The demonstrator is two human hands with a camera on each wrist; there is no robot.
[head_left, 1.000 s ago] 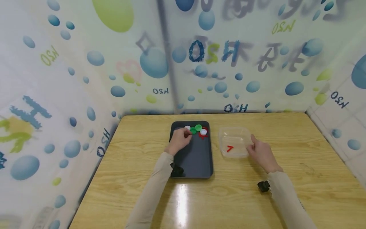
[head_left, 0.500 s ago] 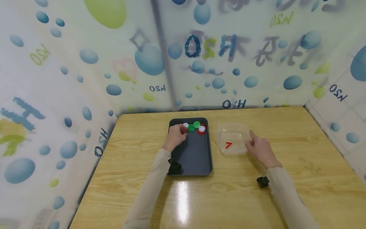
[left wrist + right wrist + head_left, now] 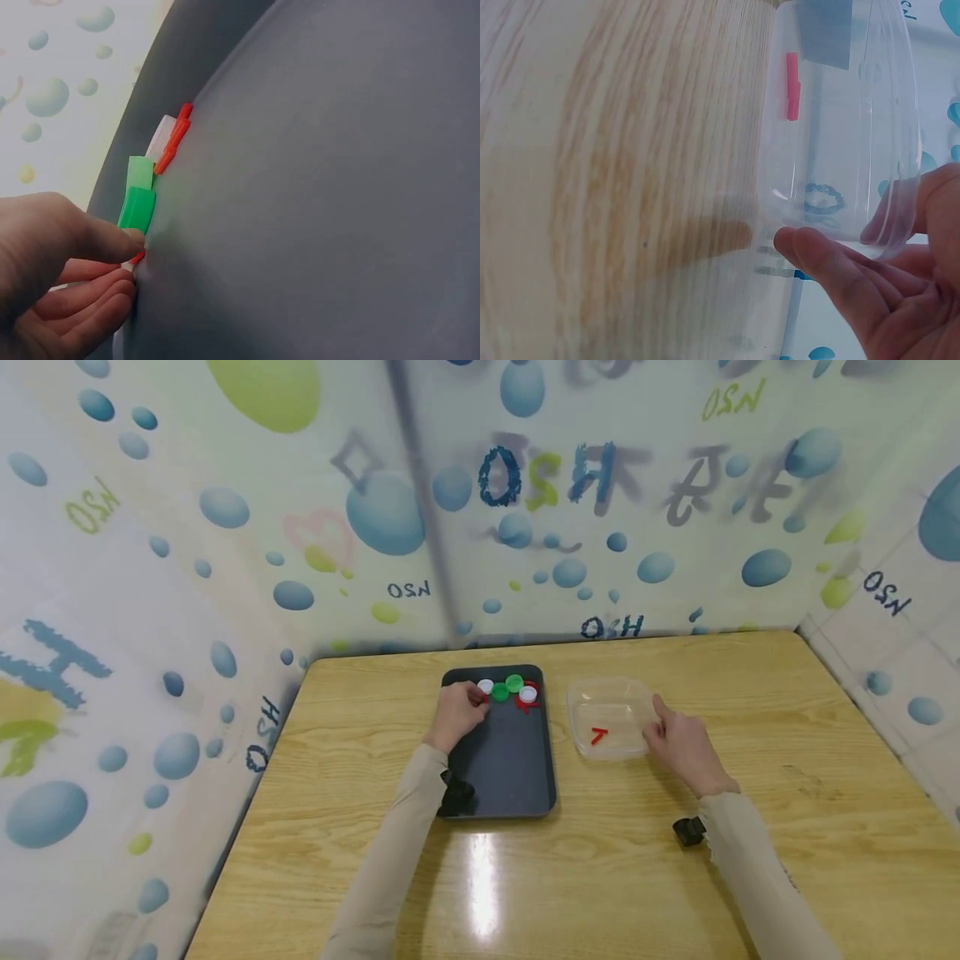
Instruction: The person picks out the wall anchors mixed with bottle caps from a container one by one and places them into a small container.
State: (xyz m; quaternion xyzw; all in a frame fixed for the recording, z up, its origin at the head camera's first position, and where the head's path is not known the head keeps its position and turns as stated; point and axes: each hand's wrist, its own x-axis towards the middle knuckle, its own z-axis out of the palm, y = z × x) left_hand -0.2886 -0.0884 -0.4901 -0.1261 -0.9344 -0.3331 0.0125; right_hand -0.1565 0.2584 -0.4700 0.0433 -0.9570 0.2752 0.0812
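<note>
My left hand [image 3: 456, 717] reaches over the upper left of a dark grey tray [image 3: 506, 777]. Thumb and fingers pinch a small red piece [image 3: 138, 257], mostly hidden by the fingertips. Beside it along the tray's far end lie two green bottle caps [image 3: 500, 692], two white caps [image 3: 528, 694] and some thin red sticks [image 3: 527, 706]. On the right, my right hand [image 3: 690, 747] grips the near-right rim of a clear plastic box [image 3: 611, 689], with the thumb on one side of the wall and fingers on the other. Small red sticks [image 3: 792, 86] lie inside the box.
Tray and box stand side by side on a wooden table [image 3: 360, 710], a narrow strip of wood between them. A patterned curtain [image 3: 525, 568] hangs just behind the table's far edge and along the left side.
My left fingertips have shifted slightly left, away from the green caps, and a red piece shows at them. The right hand keeps its hold on the box. The head view has tilted a little.
</note>
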